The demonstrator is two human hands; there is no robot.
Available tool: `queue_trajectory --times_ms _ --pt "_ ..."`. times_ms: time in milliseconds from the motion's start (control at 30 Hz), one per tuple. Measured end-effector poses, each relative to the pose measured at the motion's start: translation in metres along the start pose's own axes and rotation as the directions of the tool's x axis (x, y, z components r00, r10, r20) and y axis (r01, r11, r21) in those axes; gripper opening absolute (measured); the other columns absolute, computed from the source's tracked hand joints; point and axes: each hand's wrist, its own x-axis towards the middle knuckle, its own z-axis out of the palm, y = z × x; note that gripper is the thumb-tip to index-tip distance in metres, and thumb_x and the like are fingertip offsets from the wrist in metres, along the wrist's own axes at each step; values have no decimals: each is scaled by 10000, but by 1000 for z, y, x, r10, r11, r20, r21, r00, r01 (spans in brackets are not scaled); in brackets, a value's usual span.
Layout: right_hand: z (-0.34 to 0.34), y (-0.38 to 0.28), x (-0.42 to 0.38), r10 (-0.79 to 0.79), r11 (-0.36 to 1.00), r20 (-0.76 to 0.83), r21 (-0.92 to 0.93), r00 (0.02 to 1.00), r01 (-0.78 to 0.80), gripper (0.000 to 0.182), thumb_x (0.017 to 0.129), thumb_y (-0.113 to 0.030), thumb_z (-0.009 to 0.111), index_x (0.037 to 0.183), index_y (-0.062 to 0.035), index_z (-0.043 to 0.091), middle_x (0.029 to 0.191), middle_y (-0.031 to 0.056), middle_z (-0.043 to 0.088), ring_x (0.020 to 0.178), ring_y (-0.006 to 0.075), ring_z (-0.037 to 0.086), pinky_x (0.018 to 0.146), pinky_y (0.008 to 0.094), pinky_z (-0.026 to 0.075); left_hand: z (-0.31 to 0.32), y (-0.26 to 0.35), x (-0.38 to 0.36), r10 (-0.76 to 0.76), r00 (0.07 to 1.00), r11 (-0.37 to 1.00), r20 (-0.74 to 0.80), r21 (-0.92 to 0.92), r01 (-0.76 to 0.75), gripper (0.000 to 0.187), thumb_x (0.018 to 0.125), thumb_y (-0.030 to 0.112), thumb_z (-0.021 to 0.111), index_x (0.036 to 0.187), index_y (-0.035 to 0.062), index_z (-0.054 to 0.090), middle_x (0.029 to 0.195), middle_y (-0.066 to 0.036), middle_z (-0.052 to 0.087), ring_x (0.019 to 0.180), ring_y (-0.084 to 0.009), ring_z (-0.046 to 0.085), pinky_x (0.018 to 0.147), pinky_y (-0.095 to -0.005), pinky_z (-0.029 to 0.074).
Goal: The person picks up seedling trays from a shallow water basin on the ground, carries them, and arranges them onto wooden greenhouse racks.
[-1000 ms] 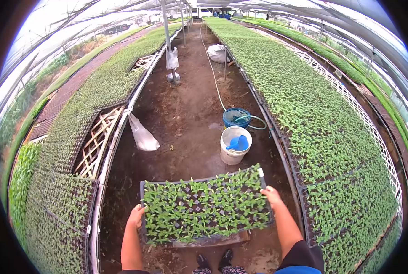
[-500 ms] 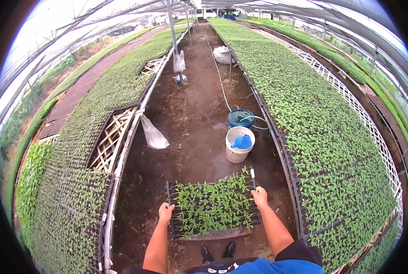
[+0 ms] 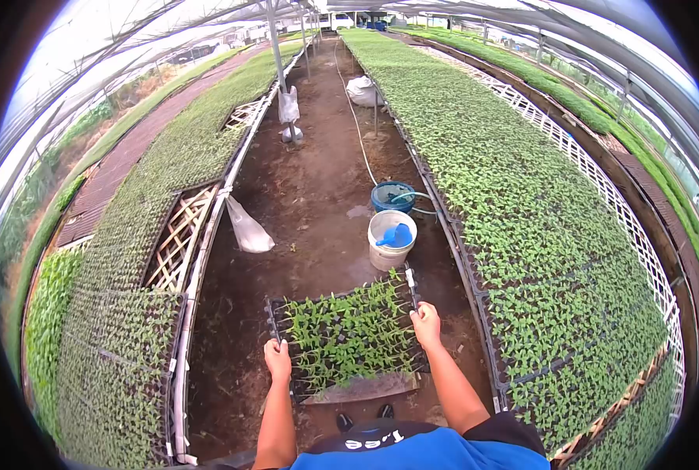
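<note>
1. Since a second ago we have lowered the seedling tray [image 3: 348, 335] toward the dirt aisle [image 3: 318, 188].
2. Our left hand [image 3: 278, 360] and right hand [image 3: 426, 324] curl closed on its opposite edges.
3. Black, rectangular, cell-gridded plastic carries leafy green sprouts.

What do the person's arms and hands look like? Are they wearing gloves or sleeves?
No gloves: the left hand and right hand are bare, and so are both forearms. No watch, ring or band shows. The blue shirt has short sleeves with a dark trim at the right sleeve's edge and white lettering on a dark band across the chest.
</note>
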Motion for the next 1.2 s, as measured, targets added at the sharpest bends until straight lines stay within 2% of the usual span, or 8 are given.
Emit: queue_trajectory --times_ms 133,233,267,400,500,667,1033,1200 --pt "-14 -10 3 -35 999 -13 -11 999 35 270 687 -103 624 608 -31 376 994 131 540 812 251 535 709 316 413 4 7 2 33 999 999 -10 -11 -33 267 747 66 583 641 24 342 868 -125 487 792 -251 473 735 -317 379" --pt "-21 -7 2 -60 998 -34 -1 998 60 261 692 -97 623 615 -29 384 1000 128 528 793 228 529 700 311 410 7 7 6 150 988 988 -24 -17 -150 154 775 72 565 726 28 426 719 -11 372 634 -114 342 594 -248 336" --pt "-24 -6 1 -59 998 -37 5 998 60 258 691 -95 624 616 -29 385 996 127 527 789 226 527 699 311 410 8 7 7 183 982 983 -36 0 -183 152 767 70 570 720 28 431 721 -11 376 638 -111 346 594 -248 336" --pt "-40 -12 2 -78 997 1 14 997 78 249 688 -87 625 622 -29 392 976 120 514 787 217 512 696 307 408 0 39 -1 94 995 995 27 -18 -94 266 740 73 588 642 29 345 892 -113 477 801 -232 469 746 -305 373" --pt "-38 -12 2 -65 996 -18 54 998 65 265 682 -111 635 616 -31 391 969 122 507 813 243 511 701 318 415 3 49 -4 83 996 995 33 -65 -81 260 736 70 591 640 31 353 889 -104 472 804 -216 465 748 -297 370" --pt "-32 -7 -1 -74 993 -2 94 997 73 235 672 -97 638 636 -30 416 916 114 481 836 226 483 712 299 401 5 55 -11 79 996 996 35 -44 -77 258 730 69 596 638 35 358 874 -96 463 790 -200 459 739 -290 370" --pt "-39 -9 -5 -86 984 -57 150 995 94 261 677 -67 621 607 -35 371 930 105 472 749 185 454 650 295 382 -12 50 -11 86 996 995 -12 -43 -86 263 726 56 592 640 38 345 880 -107 453 815 -215 457 758 -295 361" --pt "-37 -14 -8 -94 988 -26 123 995 96 258 677 -66 625 614 -36 377 944 99 469 785 189 461 676 287 383 -16 55 -15 94 996 992 -10 -89 -95 259 725 46 592 642 40 347 883 -102 454 819 -211 456 762 -293 360"
